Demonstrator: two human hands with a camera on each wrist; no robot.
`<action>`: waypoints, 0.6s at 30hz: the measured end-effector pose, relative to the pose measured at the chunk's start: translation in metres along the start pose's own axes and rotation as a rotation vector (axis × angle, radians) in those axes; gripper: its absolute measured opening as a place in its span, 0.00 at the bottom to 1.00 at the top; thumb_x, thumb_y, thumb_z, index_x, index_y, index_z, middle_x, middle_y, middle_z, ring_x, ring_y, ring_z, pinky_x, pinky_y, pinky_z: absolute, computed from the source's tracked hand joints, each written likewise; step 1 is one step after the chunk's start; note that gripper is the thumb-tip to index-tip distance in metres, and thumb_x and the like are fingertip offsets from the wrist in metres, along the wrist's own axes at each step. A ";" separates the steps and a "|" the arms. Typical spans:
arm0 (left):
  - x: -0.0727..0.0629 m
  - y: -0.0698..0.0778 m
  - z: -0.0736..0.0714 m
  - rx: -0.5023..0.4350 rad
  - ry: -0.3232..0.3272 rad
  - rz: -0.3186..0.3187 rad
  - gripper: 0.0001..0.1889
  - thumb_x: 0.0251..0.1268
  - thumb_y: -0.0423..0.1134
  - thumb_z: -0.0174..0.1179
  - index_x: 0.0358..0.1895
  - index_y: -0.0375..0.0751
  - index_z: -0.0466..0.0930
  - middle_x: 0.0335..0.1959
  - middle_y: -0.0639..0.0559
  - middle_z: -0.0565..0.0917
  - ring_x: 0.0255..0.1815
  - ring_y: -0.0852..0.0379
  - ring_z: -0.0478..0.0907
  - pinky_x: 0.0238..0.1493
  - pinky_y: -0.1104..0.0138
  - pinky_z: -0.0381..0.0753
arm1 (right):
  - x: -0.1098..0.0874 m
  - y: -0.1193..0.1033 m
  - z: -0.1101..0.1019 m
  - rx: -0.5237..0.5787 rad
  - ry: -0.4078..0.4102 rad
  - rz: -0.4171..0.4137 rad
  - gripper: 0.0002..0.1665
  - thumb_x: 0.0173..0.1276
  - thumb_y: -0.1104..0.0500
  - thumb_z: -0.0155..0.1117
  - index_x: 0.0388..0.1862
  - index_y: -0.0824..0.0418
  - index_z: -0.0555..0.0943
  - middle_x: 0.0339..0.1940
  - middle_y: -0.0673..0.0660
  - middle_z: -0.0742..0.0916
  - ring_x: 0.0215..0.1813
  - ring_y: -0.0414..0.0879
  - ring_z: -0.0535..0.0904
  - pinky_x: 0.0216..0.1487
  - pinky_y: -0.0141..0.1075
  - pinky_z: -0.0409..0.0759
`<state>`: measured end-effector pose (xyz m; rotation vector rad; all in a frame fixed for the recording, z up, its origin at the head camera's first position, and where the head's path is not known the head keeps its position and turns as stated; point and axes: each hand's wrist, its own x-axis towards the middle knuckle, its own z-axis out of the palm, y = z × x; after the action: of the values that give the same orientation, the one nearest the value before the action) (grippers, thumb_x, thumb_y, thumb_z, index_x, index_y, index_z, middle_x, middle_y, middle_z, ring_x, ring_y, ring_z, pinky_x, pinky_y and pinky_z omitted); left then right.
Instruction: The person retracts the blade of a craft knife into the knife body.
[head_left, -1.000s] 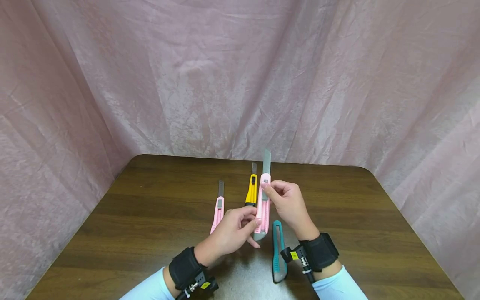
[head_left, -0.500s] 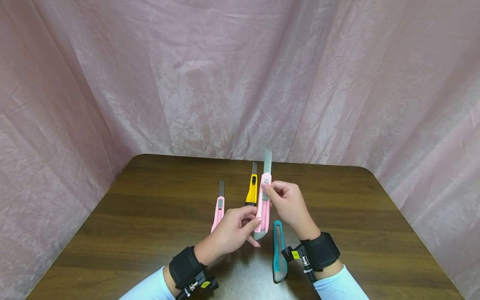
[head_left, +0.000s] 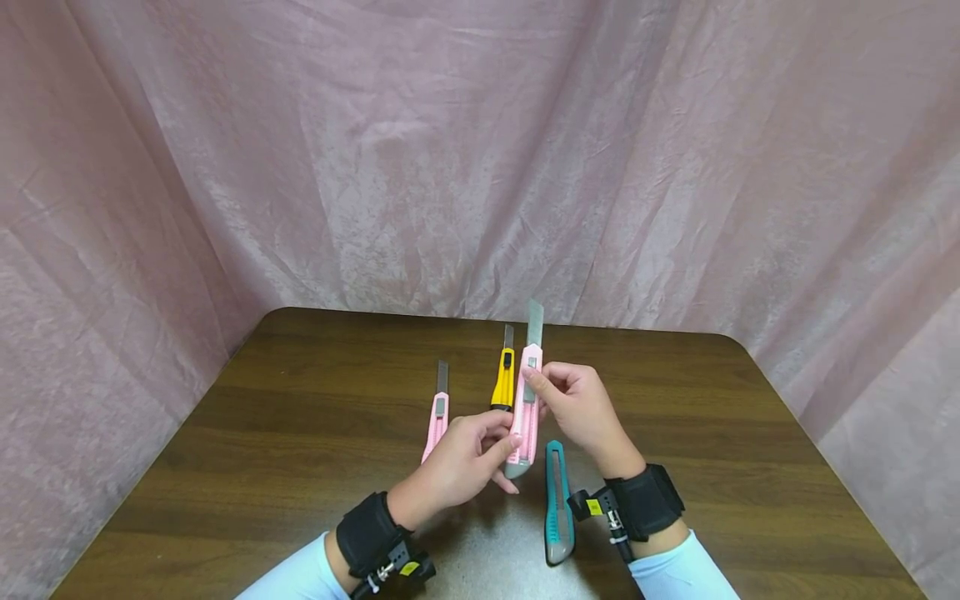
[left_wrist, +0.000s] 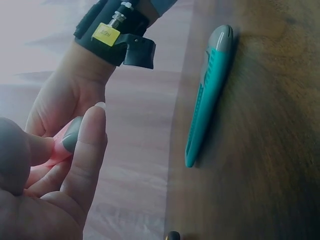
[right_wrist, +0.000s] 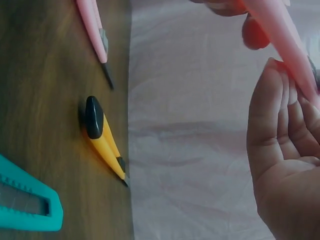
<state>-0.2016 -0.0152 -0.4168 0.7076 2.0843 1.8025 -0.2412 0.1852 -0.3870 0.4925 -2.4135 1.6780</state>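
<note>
A pink utility knife [head_left: 527, 429] is held up above the table, its long blade [head_left: 535, 323] out and pointing away from me. My left hand [head_left: 468, 458] pinches its grey-capped rear end between thumb and fingers. Higher up the body, my right hand [head_left: 581, 404] grips it with the thumb at the grey slider. In the left wrist view the grey end cap [left_wrist: 71, 135] shows between the left thumb and fingers. The right wrist view has the right fingers behind the pink body [right_wrist: 280, 35].
A second pink utility knife [head_left: 437, 425] with blade out lies left, partly behind my left hand. The yellow utility knife [head_left: 505, 375], blade also out, lies just beyond. A teal utility knife [head_left: 557, 500] with no blade showing lies near my right wrist. Pink curtain [head_left: 480, 167] hangs behind the table [head_left: 300, 400].
The held knife and both hands stay almost in place, with only a very slight shift. Its blade stays extended, and the knives on the table have not moved.
</note>
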 end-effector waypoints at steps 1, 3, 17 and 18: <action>0.000 0.000 0.000 0.000 0.001 0.000 0.16 0.78 0.37 0.58 0.63 0.38 0.77 0.44 0.42 0.86 0.33 0.46 0.88 0.33 0.62 0.92 | 0.000 0.000 0.000 -0.004 -0.004 -0.007 0.17 0.76 0.51 0.66 0.31 0.61 0.86 0.19 0.57 0.82 0.21 0.42 0.76 0.21 0.32 0.80; 0.000 -0.001 0.000 0.002 0.003 -0.002 0.16 0.78 0.37 0.58 0.63 0.38 0.77 0.44 0.42 0.86 0.33 0.45 0.88 0.33 0.62 0.92 | 0.000 0.001 0.000 -0.004 -0.009 -0.027 0.17 0.76 0.52 0.65 0.31 0.62 0.85 0.19 0.55 0.81 0.22 0.42 0.75 0.21 0.31 0.78; -0.002 0.002 -0.001 0.019 0.025 -0.014 0.20 0.76 0.36 0.59 0.67 0.38 0.75 0.45 0.42 0.87 0.35 0.40 0.88 0.33 0.62 0.92 | -0.001 -0.001 0.004 0.026 -0.004 -0.013 0.16 0.76 0.52 0.66 0.33 0.62 0.87 0.19 0.54 0.83 0.21 0.43 0.77 0.21 0.32 0.81; -0.002 0.002 -0.001 0.021 0.025 -0.013 0.19 0.76 0.36 0.59 0.67 0.38 0.75 0.45 0.42 0.87 0.34 0.41 0.88 0.33 0.62 0.92 | -0.001 0.000 0.003 0.024 -0.013 -0.006 0.17 0.76 0.51 0.65 0.32 0.62 0.87 0.19 0.54 0.83 0.20 0.43 0.78 0.22 0.33 0.81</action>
<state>-0.2005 -0.0170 -0.4149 0.6789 2.1227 1.7942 -0.2399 0.1820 -0.3883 0.5150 -2.4010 1.7090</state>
